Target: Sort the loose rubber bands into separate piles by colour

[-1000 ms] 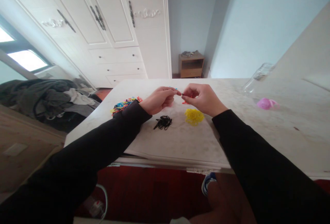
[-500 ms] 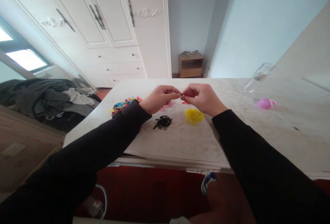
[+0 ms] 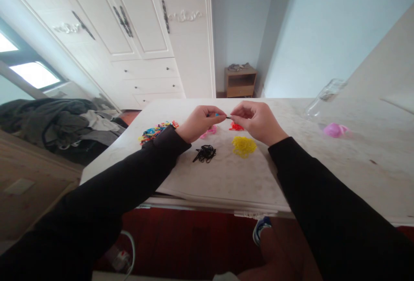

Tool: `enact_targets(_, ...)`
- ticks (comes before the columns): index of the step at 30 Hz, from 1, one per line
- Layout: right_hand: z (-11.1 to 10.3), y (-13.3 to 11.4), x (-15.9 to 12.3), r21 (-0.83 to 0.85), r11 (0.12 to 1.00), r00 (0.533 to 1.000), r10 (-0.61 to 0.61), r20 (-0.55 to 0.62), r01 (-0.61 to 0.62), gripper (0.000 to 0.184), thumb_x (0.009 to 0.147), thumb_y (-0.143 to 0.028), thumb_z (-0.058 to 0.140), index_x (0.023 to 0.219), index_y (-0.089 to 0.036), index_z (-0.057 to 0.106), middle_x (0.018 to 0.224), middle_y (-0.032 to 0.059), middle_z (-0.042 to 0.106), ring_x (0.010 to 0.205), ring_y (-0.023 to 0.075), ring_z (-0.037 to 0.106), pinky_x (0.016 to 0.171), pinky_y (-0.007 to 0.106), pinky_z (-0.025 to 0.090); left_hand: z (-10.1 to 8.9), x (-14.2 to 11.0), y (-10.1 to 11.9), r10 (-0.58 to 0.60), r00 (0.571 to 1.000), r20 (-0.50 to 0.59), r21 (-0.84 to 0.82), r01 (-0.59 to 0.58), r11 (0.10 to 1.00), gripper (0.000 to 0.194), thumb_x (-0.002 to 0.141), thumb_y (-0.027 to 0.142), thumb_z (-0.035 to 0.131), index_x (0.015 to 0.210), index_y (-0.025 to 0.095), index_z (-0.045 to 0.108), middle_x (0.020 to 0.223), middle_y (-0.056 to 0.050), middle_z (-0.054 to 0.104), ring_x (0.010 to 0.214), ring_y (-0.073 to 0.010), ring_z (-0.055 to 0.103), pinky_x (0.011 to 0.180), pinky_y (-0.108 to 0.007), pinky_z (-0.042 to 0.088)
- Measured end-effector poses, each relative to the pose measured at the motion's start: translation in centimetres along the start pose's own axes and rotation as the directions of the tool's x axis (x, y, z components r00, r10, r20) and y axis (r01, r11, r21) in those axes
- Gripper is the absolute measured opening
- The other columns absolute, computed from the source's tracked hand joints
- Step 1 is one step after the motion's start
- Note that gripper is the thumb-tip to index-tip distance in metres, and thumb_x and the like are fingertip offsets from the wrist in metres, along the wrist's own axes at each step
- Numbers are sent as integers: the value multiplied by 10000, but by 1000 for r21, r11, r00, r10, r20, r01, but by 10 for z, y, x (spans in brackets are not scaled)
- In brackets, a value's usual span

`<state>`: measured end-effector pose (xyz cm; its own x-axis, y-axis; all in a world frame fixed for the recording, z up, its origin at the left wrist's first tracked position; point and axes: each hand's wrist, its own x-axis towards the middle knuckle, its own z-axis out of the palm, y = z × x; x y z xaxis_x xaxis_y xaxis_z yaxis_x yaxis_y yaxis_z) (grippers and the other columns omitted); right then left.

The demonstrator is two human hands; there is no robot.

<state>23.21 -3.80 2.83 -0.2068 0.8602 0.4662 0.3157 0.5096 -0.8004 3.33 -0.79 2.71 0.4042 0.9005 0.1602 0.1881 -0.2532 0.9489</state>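
Observation:
Between my two hands a small black rubber band is pinched at both ends, above the table. My left hand grips its left end with thumb and forefinger; my right hand pinches the right end. Below the hands lie a black pile of rubber bands and a yellow pile. A red pile and a pink pile are partly behind my fingers. A bit of blue shows behind the left fingers. The mixed-colour pile sits beside my left wrist, its near side partly covered by the sleeve.
On the white table, a clear bottle or jar lies tilted at the far right, with a pink item in front of it. Dark clothes are heaped at the left. A wooden nightstand stands beyond the table.
My left fingers have shifted from a pointing shape to a thumb-and-forefinger pinch. My right hand has drawn slightly right, so the black band now spans a short gap and more red bands show.

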Motion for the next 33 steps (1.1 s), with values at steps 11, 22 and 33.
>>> enact_targets(11, 0, 1, 1, -37, 999, 997, -32, -68, 30, 117, 801, -273, 722, 799, -178, 654, 737, 37, 680, 664, 154, 604, 623, 318, 480, 2, 0, 1, 19, 1000, -15, -33, -19, 999, 130, 882, 255, 711, 788, 166, 700, 470, 60, 417, 421, -62, 313, 451, -238, 175)
enact_targets(22, 2, 3, 2, -52, 997, 994, -65, -85, 61, 80, 803, -203, 672, 851, -195, 607, 702, -2, 640, 641, 141, 578, 617, 300, 449, 3, -1, 4, 2, 999, 34, -45, 0, 999, 159, 882, 229, 700, 749, 158, 648, 486, 71, 400, 423, -59, 329, 440, -226, 177)
enact_targets(33, -17, 17, 7, -143, 990, 817, -94, -568, 14, 206, 815, -163, 633, 970, -261, 539, 709, -29, 599, 693, 169, 624, 667, 329, 497, 3, -2, 6, -59, 995, 80, -120, 68, 990, 124, 813, 154, 719, 731, 137, 627, 558, 47, 451, 451, -45, 344, 442, -208, 198)
